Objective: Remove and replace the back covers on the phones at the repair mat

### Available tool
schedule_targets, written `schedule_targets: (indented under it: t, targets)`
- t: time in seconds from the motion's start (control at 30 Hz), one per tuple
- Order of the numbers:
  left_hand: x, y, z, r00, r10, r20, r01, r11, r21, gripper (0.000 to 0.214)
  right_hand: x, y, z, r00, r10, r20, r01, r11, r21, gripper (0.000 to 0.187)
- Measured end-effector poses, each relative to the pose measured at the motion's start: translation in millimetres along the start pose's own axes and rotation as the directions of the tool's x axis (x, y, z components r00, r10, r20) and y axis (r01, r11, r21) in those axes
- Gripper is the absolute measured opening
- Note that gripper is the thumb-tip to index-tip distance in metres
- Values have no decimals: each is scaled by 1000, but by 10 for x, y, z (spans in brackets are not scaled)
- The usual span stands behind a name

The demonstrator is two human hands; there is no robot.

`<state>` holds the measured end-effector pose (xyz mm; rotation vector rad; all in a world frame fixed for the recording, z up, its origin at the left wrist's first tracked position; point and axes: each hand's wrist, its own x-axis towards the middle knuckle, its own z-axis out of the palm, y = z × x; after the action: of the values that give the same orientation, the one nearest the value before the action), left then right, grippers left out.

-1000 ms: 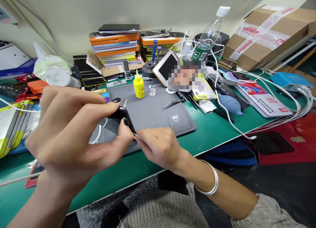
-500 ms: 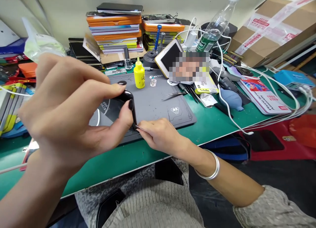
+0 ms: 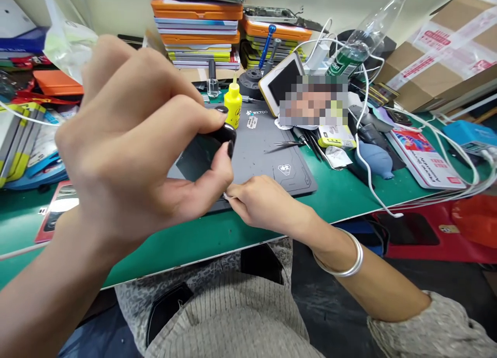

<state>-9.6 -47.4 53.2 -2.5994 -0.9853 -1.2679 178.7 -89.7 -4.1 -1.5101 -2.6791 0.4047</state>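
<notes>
My left hand (image 3: 135, 140) is raised close to the camera, its fingers and thumb closed on the top corner of a black phone (image 3: 223, 135) held above the grey work mat (image 3: 272, 161). My right hand (image 3: 264, 203) rests at the mat's near edge, pinched on a thin metal pick (image 3: 227, 196) whose tip meets the phone's lower edge. Most of the phone is hidden behind my left hand.
A yellow glue bottle (image 3: 233, 102) stands on the mat, tweezers (image 3: 287, 146) lie to its right. Stacked orange cases (image 3: 198, 29), a plastic bottle (image 3: 361, 45), white cables (image 3: 368, 156), a blue blower (image 3: 375, 159) and a cardboard box (image 3: 438, 53) crowd the green table (image 3: 194, 239).
The view has dropped and swung left. My left hand with the phone has come nearer and higher in view; the right hand keeps the pick at the phone's lower edge.
</notes>
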Motion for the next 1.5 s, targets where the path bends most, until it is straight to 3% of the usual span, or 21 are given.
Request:
schedule_targets:
  t: [0.1, 0.3, 0.43, 0.53, 0.63, 0.7, 0.73, 0.8, 0.87, 1.03, 1.1, 1.17, 1.2, 1.23, 1.3, 1.37, 1.5]
  targets:
    - [31, 13, -4, 997, 73, -26, -69, 992, 108, 34, 32, 8, -75, 998, -31, 61, 31, 1000, 8, 22]
    - [13, 41, -26, 991, 121, -55, -115, 988, 106, 30, 140, -6, -230, 982, -72, 176, 71, 997, 15, 19]
    - [-36, 88, -35, 994, 72, -80, -64, 993, 103, 32, 252, 44, -339, 927, -178, 331, 150, 983, 109, 18]
    - [-62, 115, -53, 997, 54, -58, -48, 994, 97, 35, 208, 184, -409, 903, -264, 340, 199, 956, 214, 18]
    - [-52, 124, -73, 989, 128, -72, -121, 988, 99, 37, 66, 352, -438, 955, -170, 241, 109, 962, 250, 14]
    - [-35, 122, -85, 982, 176, -75, -168, 980, 106, 37, 5, 418, -413, 997, 25, 69, -36, 986, 166, 16]
    - [-28, 120, -92, 978, 197, -66, -189, 976, 113, 38, 0, 427, -387, 990, 135, -40, -131, 987, 91, 27]
    - [-24, 112, -108, 974, 220, -55, -212, 969, 126, 38, 40, 402, -324, 928, 288, -237, -310, 949, -58, 53]
    - [-29, 101, -126, 975, 219, -47, -212, 969, 129, 38, 110, 350, -273, 879, 332, -342, -400, 904, -151, 66]
    - [-47, 89, -172, 980, 197, -1, -196, 974, 118, 46, 162, 319, -294, 901, 271, -338, -341, 925, -168, 45]
    - [-46, 99, -192, 980, 197, 19, -198, 975, 97, 52, 128, 359, -337, 896, 283, -342, -320, 946, -55, 42]
    - [-38, 117, -213, 979, 198, 49, -202, 977, 74, 56, 113, 399, -370, 915, 225, -334, -166, 966, 197, 54]
    - [-32, 127, -222, 978, 195, 69, -199, 978, 66, 56, 126, 411, -377, 936, 151, -317, -26, 930, 366, 65]
    - [-25, 137, -230, 978, 190, 86, -195, 979, 61, 56, 154, 414, -376, 953, 51, -298, 121, 838, 532, 75]
    - [-15, 155, -243, 980, 171, 98, -177, 983, 57, 53, 250, 391, -354, 951, -142, -275, 306, 565, 766, 90]
    - [-25, 164, -252, 984, 153, 94, -158, 986, 54, 50, 365, 346, -314, 938, -233, -259, 334, 390, 858, 91]
    - [-132, 165, -265, 998, 54, 25, -56, 994, 97, 55, 498, 294, -247, 927, -298, -227, 315, 294, 903, 75]
